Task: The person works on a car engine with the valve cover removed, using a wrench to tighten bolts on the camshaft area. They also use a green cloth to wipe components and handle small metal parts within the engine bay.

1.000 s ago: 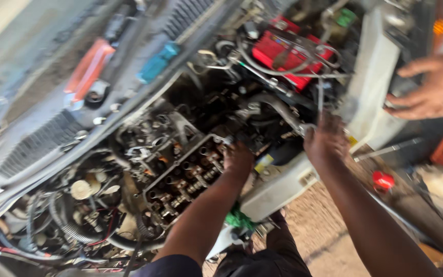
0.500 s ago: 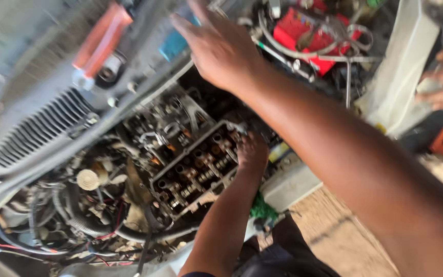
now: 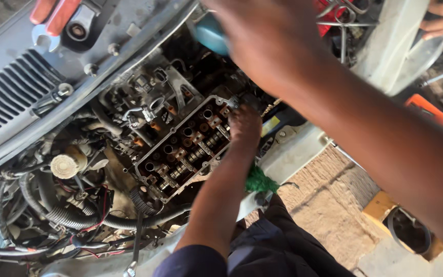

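The left hand [image 3: 244,123] is seen closed on the edge of the exposed cylinder head [image 3: 185,146], the right hand [image 3: 267,38] curled around a teal-handled tool [image 3: 210,35]; grit may be dropped into open valve gear.

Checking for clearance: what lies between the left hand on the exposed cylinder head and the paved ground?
In the head view, the pale front body panel and a green rag lie between the left hand and the paving.
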